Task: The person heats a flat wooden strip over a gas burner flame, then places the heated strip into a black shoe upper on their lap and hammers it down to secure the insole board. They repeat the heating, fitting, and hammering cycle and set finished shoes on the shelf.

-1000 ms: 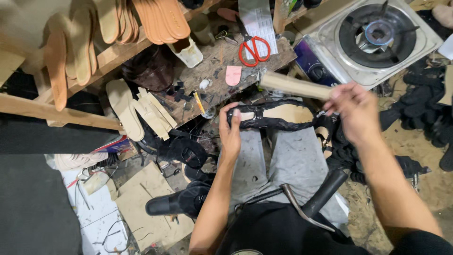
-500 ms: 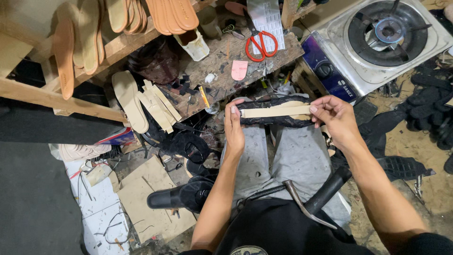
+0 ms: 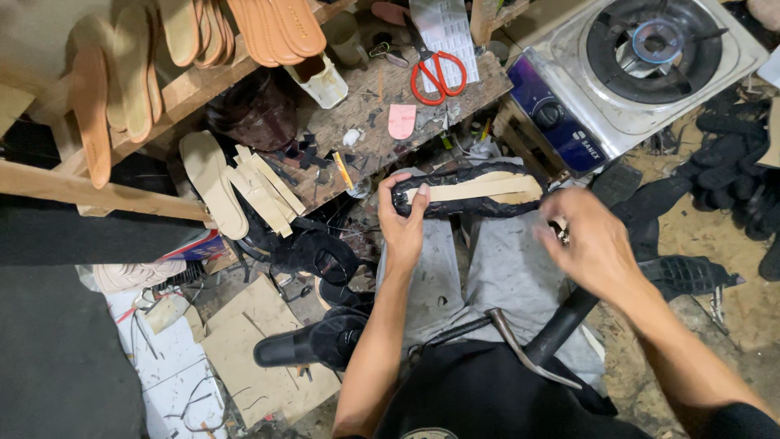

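Head view: left hand [image 3: 404, 226] gripping shoe sole [image 3: 471, 193], right hand [image 3: 591, 244] beside.

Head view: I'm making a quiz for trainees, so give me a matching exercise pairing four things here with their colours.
Things:
1. scissors
2. stove
3. shoe held by the left hand
4. soles on the shelf

Colours:
A. black with a beige insole
B. tan
C. red handles
D. silver top, blue front

Pairs: 1-C, 2-D, 3-A, 4-B

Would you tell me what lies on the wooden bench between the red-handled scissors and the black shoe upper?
In the head view, a small pink heel-shaped piece lies between the red-handled scissors and the black shoe upper.
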### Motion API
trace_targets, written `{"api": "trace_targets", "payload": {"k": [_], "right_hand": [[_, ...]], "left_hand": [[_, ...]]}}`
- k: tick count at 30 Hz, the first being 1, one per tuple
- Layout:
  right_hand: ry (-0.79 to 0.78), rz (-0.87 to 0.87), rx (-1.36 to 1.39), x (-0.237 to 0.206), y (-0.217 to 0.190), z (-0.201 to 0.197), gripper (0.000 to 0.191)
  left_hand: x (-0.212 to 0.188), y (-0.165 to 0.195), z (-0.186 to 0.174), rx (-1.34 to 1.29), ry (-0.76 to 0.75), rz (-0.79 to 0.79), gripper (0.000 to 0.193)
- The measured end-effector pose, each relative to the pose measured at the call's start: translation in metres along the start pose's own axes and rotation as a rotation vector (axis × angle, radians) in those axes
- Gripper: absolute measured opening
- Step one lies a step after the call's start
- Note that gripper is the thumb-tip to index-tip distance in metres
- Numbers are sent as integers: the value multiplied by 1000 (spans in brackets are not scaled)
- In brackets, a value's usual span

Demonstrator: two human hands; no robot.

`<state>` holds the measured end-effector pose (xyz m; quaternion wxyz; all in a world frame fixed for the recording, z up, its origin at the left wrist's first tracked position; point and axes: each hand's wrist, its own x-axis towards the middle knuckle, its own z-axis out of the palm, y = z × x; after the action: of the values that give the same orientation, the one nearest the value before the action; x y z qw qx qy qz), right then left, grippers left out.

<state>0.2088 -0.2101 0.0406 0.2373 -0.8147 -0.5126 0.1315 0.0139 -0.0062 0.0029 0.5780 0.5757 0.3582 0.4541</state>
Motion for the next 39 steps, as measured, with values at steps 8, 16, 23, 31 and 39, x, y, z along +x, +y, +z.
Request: {"api": "trace_targets", "payload": {"k": [8,16,23,31,39], "right_hand": [[-702,-383,-312,-88,-8,19,51],[32,-101,376,-56,-84,-52,27],[432,-397,709,-3,-118,5,32],[535,-258,1006,-33,-73,33,14],[419,127,895,-33,-54,32,39]], "left_hand": [[0,-3,5,-66,17,-56,30],[-4,-3,17,70,45,108,30],[-1,0,13,41,52,13,29],[-1,-7,12,33,52,56,30],[4,-5,11,106,23,6,32]]}}
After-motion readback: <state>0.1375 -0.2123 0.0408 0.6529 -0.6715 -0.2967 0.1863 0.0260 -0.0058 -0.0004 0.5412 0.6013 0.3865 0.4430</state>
